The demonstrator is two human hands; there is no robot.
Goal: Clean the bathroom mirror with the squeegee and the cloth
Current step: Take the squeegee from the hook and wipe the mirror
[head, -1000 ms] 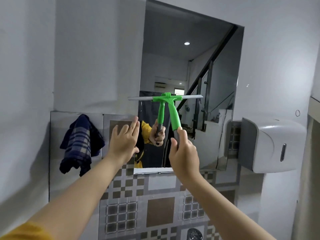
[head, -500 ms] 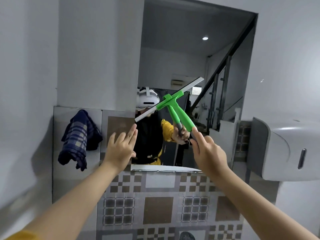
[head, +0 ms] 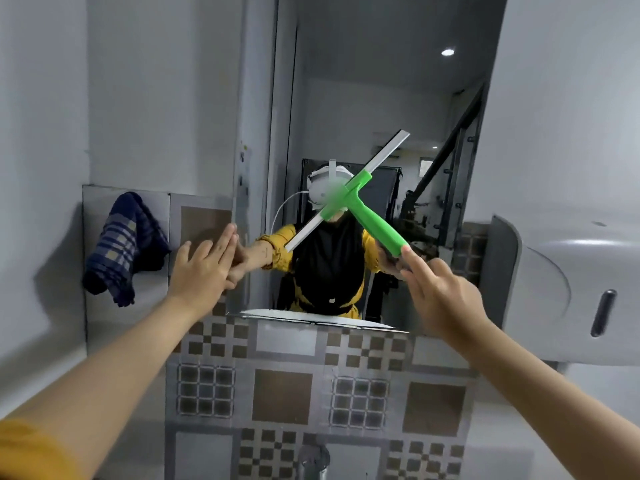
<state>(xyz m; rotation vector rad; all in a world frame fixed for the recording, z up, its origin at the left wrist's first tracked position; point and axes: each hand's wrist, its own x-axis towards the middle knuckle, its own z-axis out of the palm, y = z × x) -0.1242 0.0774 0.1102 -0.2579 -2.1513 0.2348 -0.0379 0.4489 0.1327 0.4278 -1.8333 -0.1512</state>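
Note:
The wall mirror (head: 363, 98) fills the upper middle and reflects a person in a yellow top. My right hand (head: 440, 292) grips the bottom of the green squeegee (head: 375, 225) handle; its grey blade lies against the glass, tilted from lower left to upper right. My left hand (head: 204, 268) is flat with fingers together, its fingertips at the mirror's left edge, holding nothing. A dark blue checked cloth (head: 121, 247) hangs on the wall to the left of the mirror, apart from both hands.
A grey paper-towel dispenser (head: 554, 292) juts from the wall right of the mirror, close to my right forearm. Patterned brown and grey tiles (head: 284, 393) cover the wall below. The top of a tap (head: 313, 462) shows at the bottom edge.
The squeegee has turned from level to steeply tilted, right end up, and my right hand has moved right. The view has shifted left. My left hand stays at the mirror's left edge.

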